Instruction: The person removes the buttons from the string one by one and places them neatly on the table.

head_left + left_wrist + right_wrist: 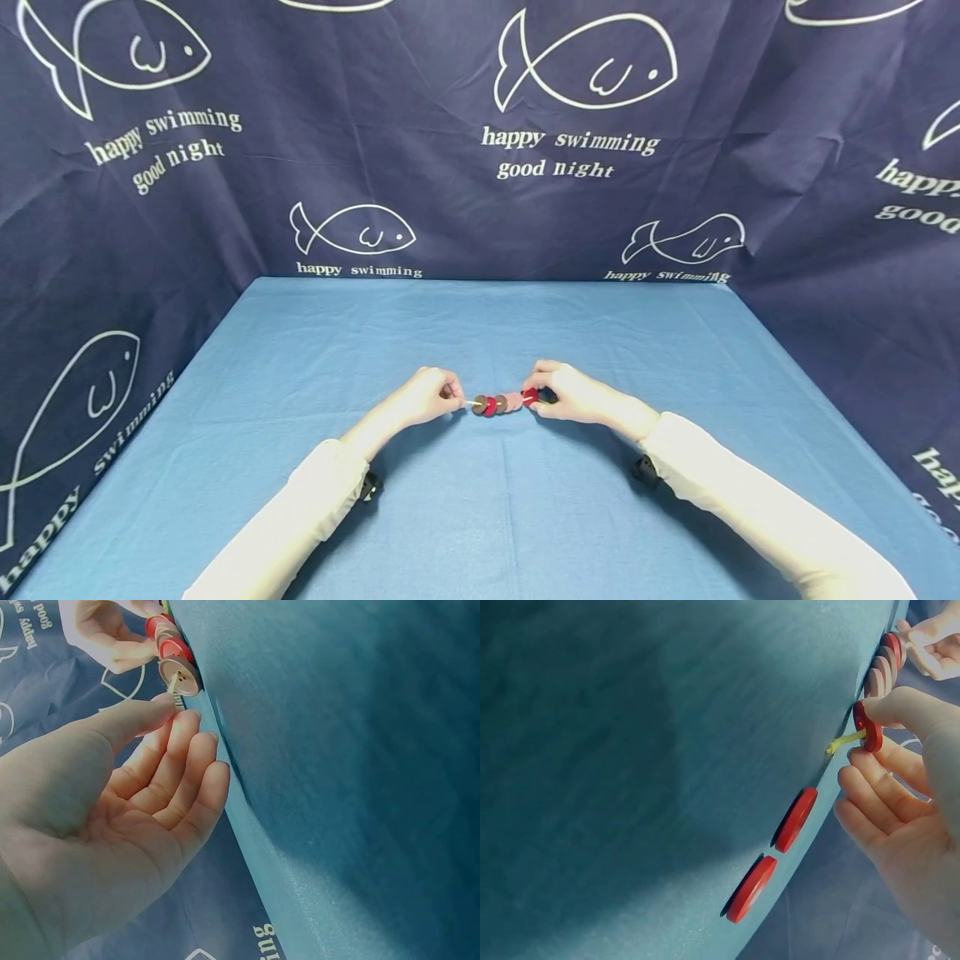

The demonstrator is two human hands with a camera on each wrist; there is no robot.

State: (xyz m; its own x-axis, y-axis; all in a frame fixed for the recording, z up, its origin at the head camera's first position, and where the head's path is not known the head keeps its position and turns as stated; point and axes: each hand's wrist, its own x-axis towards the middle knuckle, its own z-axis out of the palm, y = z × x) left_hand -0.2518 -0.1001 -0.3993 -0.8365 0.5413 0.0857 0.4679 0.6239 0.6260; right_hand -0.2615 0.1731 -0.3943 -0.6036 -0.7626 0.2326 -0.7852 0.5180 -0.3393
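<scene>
Several round buttons, brown, red and pink, sit in a row on a thin cord between the two hands in the head view. At the row's left end is a brown button [180, 676] with small holes. My left hand [431, 394] pinches the pale cord [177, 688] beside it between thumb and forefinger, its other fingers loosely curled. My right hand [576, 395] pinches a red button [868, 727] at the right end, from which a yellow cord end [845, 740] sticks out. Pink buttons [513, 402] lie between, partly overlapping.
In the right wrist view, two loose red buttons [796, 820] lie on the blue cloth near the right hand. The blue-covered table [480, 333] is bordered by dark blue curtains [450, 125] with fish prints. A black wrist device [371, 487] shows at the left sleeve.
</scene>
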